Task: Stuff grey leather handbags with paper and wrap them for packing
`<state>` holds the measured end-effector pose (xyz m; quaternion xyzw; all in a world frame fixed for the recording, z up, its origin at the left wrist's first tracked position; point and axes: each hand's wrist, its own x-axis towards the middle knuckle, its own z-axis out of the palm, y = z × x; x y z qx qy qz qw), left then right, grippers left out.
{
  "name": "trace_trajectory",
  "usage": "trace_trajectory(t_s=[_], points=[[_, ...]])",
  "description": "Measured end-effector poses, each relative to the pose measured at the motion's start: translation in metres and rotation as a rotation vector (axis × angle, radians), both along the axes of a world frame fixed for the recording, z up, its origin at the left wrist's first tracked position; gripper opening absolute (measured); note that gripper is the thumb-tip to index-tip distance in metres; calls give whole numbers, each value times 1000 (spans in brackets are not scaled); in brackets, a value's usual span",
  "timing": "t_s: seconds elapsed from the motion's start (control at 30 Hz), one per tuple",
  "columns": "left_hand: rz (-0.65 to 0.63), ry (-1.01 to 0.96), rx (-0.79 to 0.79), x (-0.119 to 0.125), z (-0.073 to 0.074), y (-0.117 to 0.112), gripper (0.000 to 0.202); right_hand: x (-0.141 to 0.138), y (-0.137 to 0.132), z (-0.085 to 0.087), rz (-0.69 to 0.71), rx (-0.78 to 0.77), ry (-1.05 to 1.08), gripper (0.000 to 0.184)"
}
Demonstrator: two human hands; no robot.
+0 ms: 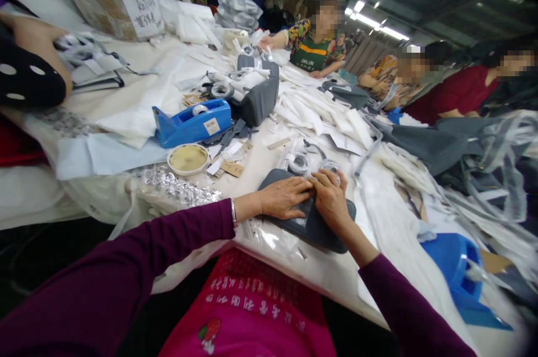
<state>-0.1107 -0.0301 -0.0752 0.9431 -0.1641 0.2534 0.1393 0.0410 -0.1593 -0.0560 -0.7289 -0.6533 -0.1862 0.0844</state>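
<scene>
Grey bag (315, 228) lies on the worktop (252, 166) directly under our left hand (286, 198) and right hand (332, 197), with plastic-wrapped loops (298, 163) just beyond our fingertips. Our left is laid nearly flat across it, fingers stretched, gripping nothing that we can see. Our right has its fingers bent beside the loops; whether they pinch anything, we cannot tell. We judge the step in hand to be pressing or arranging the bag's upper part. To us, the next move calls for a steady left palm and careful right fingers around those loops, away from the round dish (188, 159) left of our hands.
</scene>
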Motion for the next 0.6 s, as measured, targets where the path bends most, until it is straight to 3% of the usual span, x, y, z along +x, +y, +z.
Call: trace_trajectory(t_s=[0.17, 0.27, 0.43, 0.6], points=[[-60, 8, -4, 1, -7, 3, 50, -42, -48, -18, -75, 173, 195, 43], [-90, 12, -24, -1, -13, 7, 39, -68, -80, -24, -34, 226, 412, 37], [-126, 29, -19, -5, -15, 9, 35, -117, -115, -21, 97, 55, 496, 48], [-115, 36, -6, -7, -14, 9, 35, -136, -109, -16, 99, -144, 296, 52]])
